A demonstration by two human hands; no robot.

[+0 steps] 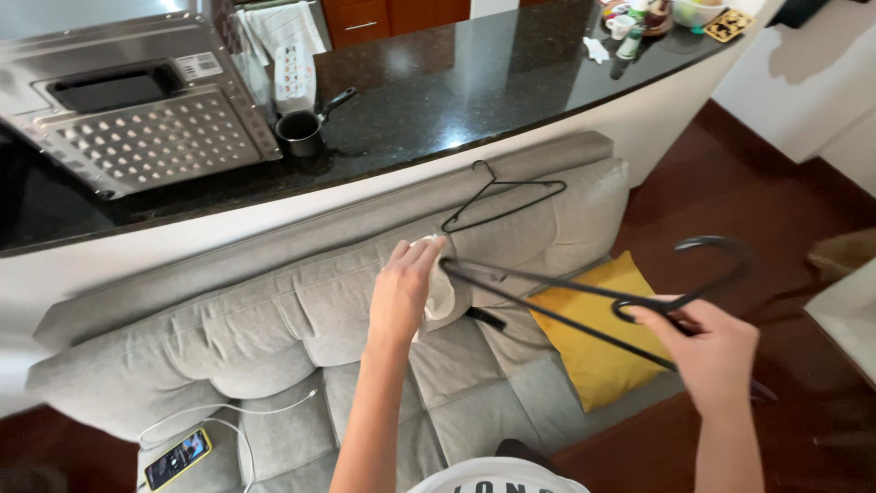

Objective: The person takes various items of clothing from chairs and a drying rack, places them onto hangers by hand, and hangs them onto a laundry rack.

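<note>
Head view, right hand: the right hand (716,351) is closed in a fist around the neck of a black hanger (584,297), just under its hook, which curls up above the knuckles. Gripping there seems to keep the long frame steady and level while it sticks out towards the other hand.
Head view, left hand: the left hand (401,292) has its fingers pressed together around a white cloth (440,290), bunched against the far tip of the hanger. The cloth touches the bar end; it looks as though the cloth is being worked along the bar.
Hanger's place: held in the air between both hands, above the seat of the grey sofa (274,329), touching nothing else that I can see.
Beyond the left hand: a second hanger (502,196) leans on the sofa back, hook up against the top edge, well clear of the held one.
Below the right hand: a yellow cushion (593,351) lies on the seat, under the hanger bars but apart from them.
Near the left elbow: a phone (178,458) with a white cable (228,415) sits at the sofa's near corner, well away from the hands.
Edges: the black counter (456,100) curves behind the sofa back, carrying a small pot (301,132) and a metal oven (128,100).
Open room: dark wooden floor (730,201) lies beyond the right hand, giving space to swing the hook end outward.
</note>
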